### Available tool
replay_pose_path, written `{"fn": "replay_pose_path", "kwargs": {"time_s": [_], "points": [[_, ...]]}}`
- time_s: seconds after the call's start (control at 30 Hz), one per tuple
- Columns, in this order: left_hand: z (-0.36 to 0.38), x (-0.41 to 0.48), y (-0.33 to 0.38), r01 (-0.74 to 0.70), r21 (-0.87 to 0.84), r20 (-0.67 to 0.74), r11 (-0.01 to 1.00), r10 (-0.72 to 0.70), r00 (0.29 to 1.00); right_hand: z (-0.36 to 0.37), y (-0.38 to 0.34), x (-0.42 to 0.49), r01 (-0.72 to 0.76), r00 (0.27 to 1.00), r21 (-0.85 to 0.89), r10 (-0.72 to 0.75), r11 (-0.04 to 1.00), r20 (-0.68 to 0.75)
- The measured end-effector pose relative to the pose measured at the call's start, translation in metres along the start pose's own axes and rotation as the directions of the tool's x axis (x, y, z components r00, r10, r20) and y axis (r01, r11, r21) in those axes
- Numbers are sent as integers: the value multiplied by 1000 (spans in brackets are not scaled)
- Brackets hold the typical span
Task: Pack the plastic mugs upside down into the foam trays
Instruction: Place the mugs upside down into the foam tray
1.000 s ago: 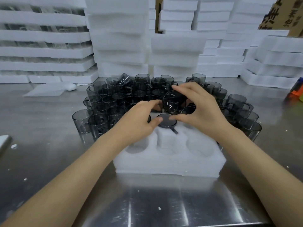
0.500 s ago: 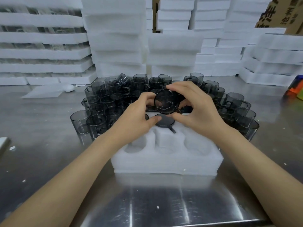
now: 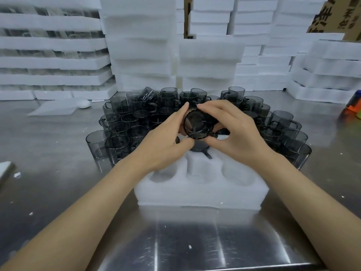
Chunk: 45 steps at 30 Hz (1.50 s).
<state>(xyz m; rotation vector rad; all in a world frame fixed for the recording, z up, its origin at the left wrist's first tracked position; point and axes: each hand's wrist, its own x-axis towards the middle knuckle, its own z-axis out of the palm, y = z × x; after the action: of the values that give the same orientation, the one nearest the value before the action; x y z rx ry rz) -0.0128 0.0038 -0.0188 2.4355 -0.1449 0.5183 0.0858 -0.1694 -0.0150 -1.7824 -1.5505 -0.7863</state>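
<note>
- Gripped by both hands above the far side of the foam tray (image 3: 195, 194): one smoky see-through held mug (image 3: 197, 126), tipped on its side with a round end facing the camera.
- Left hand (image 3: 164, 141) curled round the mug's left side, forefinger over the top, thumb under the lower rim.
- Right hand (image 3: 238, 133) curled round the right side, fingers arched over the top, thumb pressed in from below.
- Directly beneath, sunk in the tray's far middle pocket: a seated mug (image 3: 199, 148), base up, handle poking toward the near edge.
- Three near pockets of the tray bare and white.
- Tray lying near the middle of the steel table (image 3: 58, 173), closer to the near edge.
- Crowded in an arc round the tray's far side and both ends: loose mugs (image 3: 121, 126), mostly upright, a few tilted.
- Along the table's far edge and far corners: tall foam stacks (image 3: 140, 55), with a cardboard box (image 3: 332, 14) at the far right.
</note>
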Motion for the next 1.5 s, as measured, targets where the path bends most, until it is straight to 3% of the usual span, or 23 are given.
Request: {"fn": "replay_pose_path", "kwargs": {"time_s": [0.13,0.33,0.6,0.87,1.07,1.2,1.3,1.37,1.5], "points": [[1,2,5,9,-148,-54,989,-17,998,1,-5,3,61,998,-55,-61,997,3],[3,7,-1,-13,-265,-186,964,-38,982,6,-14,8,179,978,-109,-164,978,131],[2,9,-2,-1,-235,-199,972,-48,979,5,-17,9,210,966,-154,-181,966,183],[-2,11,4,90,-338,-163,937,-153,975,5,-23,11,213,956,-142,-177,967,232],[3,10,9,142,-242,-250,960,-203,947,8,-22,12,219,955,-147,-181,965,234],[2,7,13,167,-34,-315,985,-169,934,0,-16,12,100,989,-122,-85,988,123],[-2,6,13,54,-162,-375,985,-112,920,-12,-13,12,-106,994,-12,107,994,34],[-6,6,8,32,-275,-447,961,-157,881,-20,-9,12,-243,970,31,242,970,31],[-18,9,-8,110,-320,-562,941,-282,778,-42,5,9,-468,874,84,447,880,190]]}}
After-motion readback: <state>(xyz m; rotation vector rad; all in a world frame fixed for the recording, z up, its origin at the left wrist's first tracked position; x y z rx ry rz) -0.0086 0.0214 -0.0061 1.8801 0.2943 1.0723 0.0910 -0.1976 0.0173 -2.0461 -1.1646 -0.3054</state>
